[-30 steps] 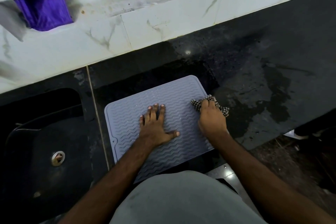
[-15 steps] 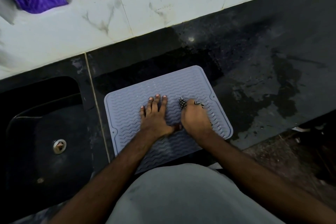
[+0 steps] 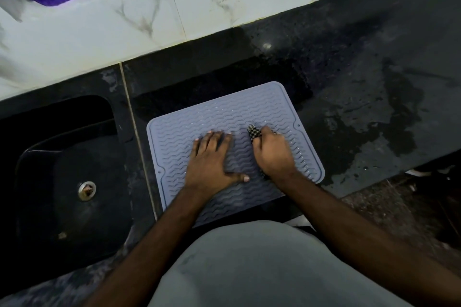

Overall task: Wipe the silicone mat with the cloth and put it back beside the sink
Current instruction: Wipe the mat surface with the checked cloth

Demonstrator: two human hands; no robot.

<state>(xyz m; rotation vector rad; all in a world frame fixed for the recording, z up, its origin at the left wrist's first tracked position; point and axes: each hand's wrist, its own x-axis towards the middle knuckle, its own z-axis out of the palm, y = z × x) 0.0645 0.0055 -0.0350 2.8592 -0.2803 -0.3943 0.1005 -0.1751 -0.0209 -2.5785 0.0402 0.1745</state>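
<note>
The grey silicone mat (image 3: 232,117), ribbed with wavy lines, lies flat on the black stone counter (image 3: 349,77) just to the right of the dark sink (image 3: 67,157), its near edge hidden behind the person's grey shirt (image 3: 262,264). The left hand (image 3: 212,159) presses palm-down on the middle of the mat with fingers released and spread flat and the thumb stretched out to the right. The right hand (image 3: 273,154) is clenched around a small black-and-white checked cloth (image 3: 254,132), which pokes out past the knuckles and rests on the right half of the mat, while wet patches (image 3: 389,112) show on the counter further right.
</note>
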